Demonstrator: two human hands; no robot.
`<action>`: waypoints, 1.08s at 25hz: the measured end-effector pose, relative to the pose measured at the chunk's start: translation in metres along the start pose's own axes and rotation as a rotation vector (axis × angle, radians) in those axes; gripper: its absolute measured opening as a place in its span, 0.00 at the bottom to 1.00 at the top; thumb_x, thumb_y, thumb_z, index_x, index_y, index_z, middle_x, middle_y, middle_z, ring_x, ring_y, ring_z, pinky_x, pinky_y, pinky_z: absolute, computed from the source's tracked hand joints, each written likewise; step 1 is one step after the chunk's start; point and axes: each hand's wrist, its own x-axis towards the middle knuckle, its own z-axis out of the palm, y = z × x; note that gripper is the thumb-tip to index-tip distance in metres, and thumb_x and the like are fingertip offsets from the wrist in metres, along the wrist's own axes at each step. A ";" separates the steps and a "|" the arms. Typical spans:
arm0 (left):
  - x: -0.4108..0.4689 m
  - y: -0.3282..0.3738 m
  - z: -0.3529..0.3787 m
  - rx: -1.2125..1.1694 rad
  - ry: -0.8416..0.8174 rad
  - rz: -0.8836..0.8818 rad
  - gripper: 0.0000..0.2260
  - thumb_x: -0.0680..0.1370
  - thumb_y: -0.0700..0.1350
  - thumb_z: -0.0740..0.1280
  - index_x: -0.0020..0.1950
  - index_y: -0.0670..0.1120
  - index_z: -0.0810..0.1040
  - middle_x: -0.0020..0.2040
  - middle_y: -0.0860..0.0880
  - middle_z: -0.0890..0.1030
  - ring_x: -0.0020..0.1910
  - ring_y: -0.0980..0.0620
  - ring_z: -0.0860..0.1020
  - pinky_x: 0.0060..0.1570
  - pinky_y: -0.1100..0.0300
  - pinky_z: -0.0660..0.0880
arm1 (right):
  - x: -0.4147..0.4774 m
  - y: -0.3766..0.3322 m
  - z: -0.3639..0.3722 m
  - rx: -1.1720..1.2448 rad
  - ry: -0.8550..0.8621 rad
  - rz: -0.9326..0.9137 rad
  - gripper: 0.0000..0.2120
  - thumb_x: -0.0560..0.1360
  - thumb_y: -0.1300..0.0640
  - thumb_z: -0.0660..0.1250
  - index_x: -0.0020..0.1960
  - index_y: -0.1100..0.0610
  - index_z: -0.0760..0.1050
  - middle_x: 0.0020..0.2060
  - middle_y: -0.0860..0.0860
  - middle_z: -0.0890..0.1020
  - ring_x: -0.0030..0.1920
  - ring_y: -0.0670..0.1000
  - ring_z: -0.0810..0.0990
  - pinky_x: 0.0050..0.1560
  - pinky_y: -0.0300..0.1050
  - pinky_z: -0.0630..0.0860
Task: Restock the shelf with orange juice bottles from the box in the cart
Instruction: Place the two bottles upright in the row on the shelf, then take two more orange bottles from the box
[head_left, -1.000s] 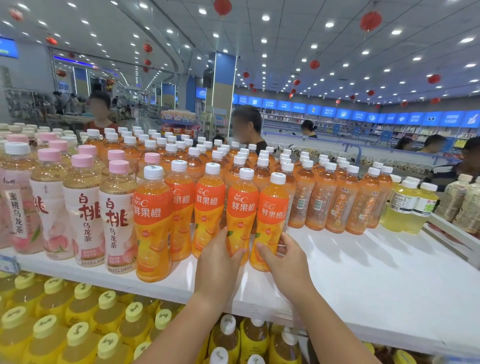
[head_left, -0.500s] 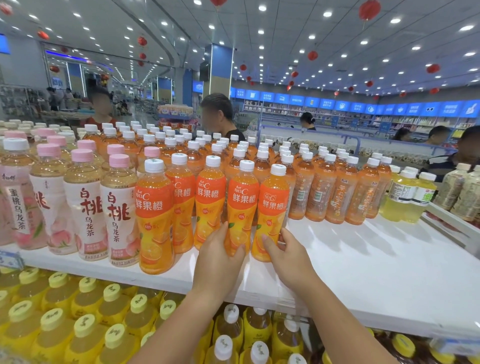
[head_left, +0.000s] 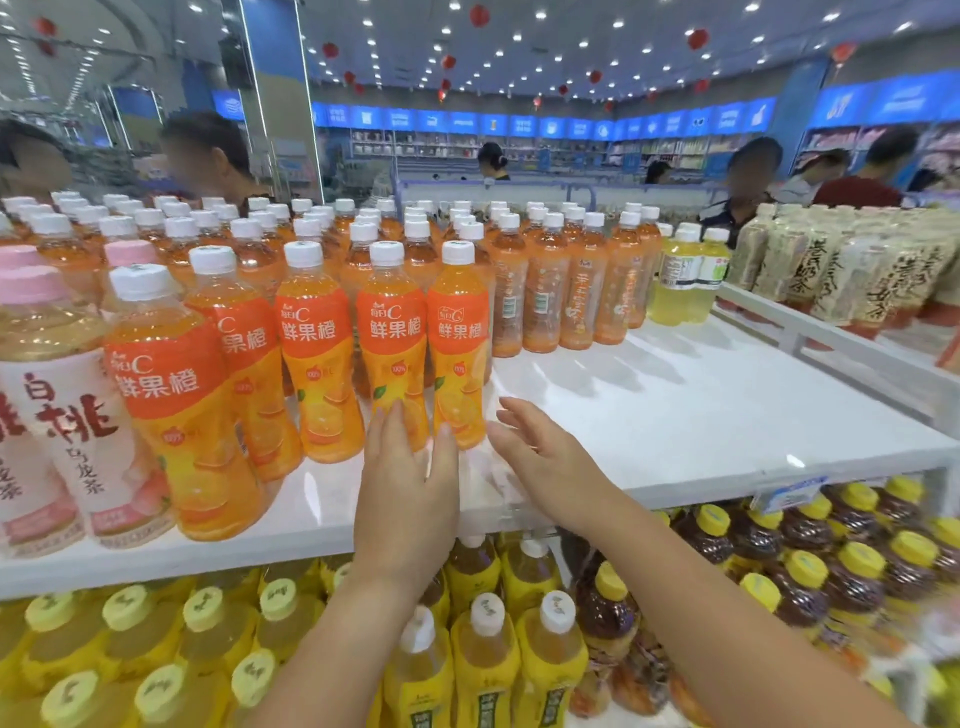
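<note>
L hand flat, fingers together, tips touching the 2 front-right OJ bottles; R hand just let go, fingers spread, holding nothing. Both bottles now stand in the front row on the white shelf. Box & cart not in view — more needed.

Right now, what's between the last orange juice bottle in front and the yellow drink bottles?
In the head view, bare white shelf at the front; behind it, four amber tea bottles separate the rightmost orange juice bottle from the yellow bottles.
</note>
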 end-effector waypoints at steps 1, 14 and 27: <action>-0.008 0.010 0.004 -0.007 -0.008 0.020 0.20 0.83 0.53 0.60 0.75 0.55 0.67 0.73 0.57 0.70 0.72 0.57 0.67 0.72 0.54 0.66 | -0.010 0.001 -0.007 -0.004 0.008 -0.008 0.30 0.80 0.39 0.62 0.78 0.49 0.63 0.74 0.43 0.71 0.72 0.44 0.70 0.73 0.49 0.68; -0.190 0.117 0.152 -0.097 -0.541 -0.030 0.27 0.82 0.61 0.59 0.79 0.54 0.63 0.77 0.57 0.66 0.75 0.56 0.66 0.74 0.49 0.65 | -0.245 0.086 -0.195 0.052 0.255 0.114 0.29 0.80 0.40 0.61 0.78 0.45 0.62 0.75 0.42 0.69 0.74 0.42 0.67 0.74 0.48 0.67; -0.442 0.188 0.380 -0.129 -1.265 -0.142 0.29 0.81 0.60 0.62 0.80 0.52 0.61 0.77 0.56 0.65 0.76 0.56 0.64 0.75 0.53 0.63 | -0.557 0.259 -0.346 0.146 0.789 0.573 0.23 0.83 0.49 0.61 0.77 0.48 0.63 0.72 0.44 0.70 0.73 0.42 0.66 0.70 0.39 0.64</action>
